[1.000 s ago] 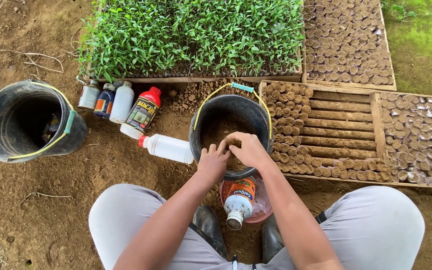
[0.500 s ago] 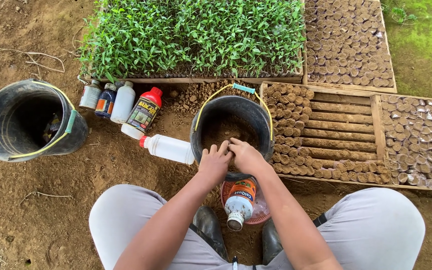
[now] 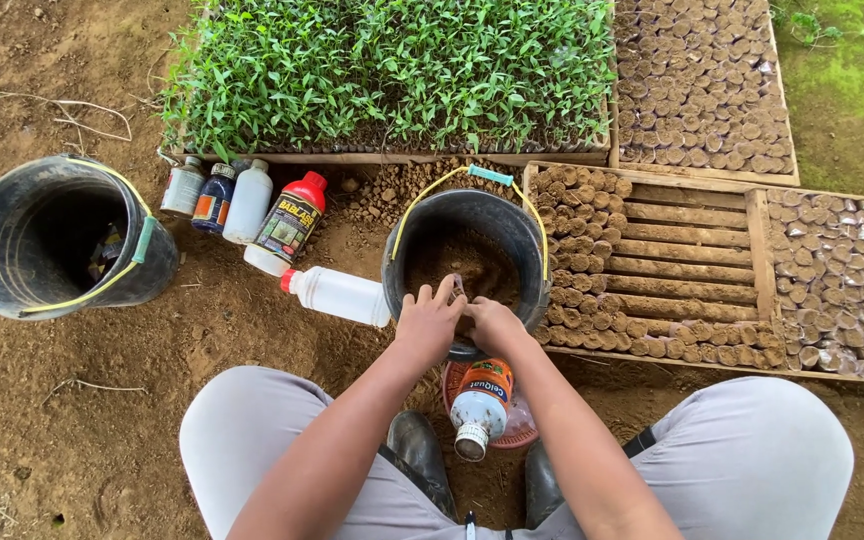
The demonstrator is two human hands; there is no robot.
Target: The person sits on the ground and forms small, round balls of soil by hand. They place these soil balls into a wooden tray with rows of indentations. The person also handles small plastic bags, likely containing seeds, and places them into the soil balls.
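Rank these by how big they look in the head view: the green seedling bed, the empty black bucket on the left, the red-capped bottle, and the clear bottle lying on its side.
1. Green seedling bed
2. Empty black bucket
3. Clear bottle lying on its side and red-capped bottle: these two look alike in size, so I leave them unranked.
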